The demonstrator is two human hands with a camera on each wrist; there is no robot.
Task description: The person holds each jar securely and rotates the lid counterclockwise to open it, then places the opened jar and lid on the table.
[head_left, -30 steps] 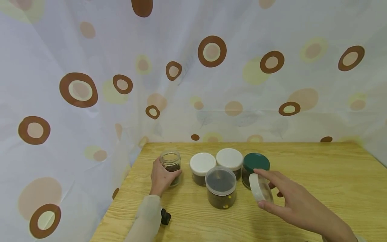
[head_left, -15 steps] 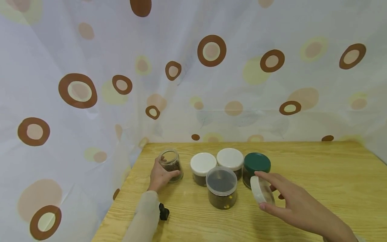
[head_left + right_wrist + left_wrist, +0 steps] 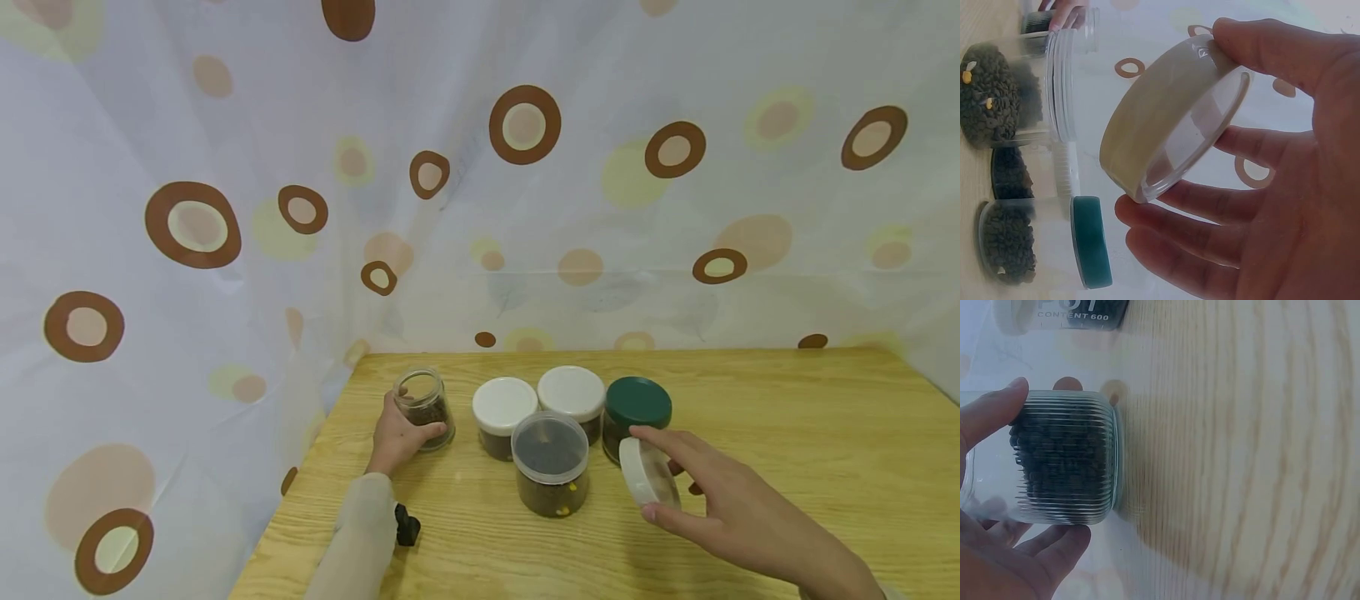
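My left hand (image 3: 397, 437) grips a lidless glass jar (image 3: 431, 414) at the left of the table, thumb and fingers round its sides. That jar leans a little, and whether its base touches the table I cannot tell. Dark granules show behind its ribbed wall (image 3: 1066, 459) in the left wrist view. My right hand (image 3: 723, 500) pinches a white round lid (image 3: 647, 473) by its rim, thumb on one side and fingertips on the other. The lid stands on edge in the air, with its hollow side (image 3: 1194, 134) turned to the palm in the right wrist view.
Between the hands, a tub with a translucent lid (image 3: 551, 462) stands in front of two white-lidded tubs (image 3: 505, 408) and a green-lidded one (image 3: 637, 404). Dark granules fill part of them. A patterned sheet (image 3: 585, 208) hangs behind the wooden table (image 3: 810, 433).
Over the last second the left hand has tilted the glass jar, its base swinging right. It hardly moves in the last half second. The right hand with the lid stays nearly still.
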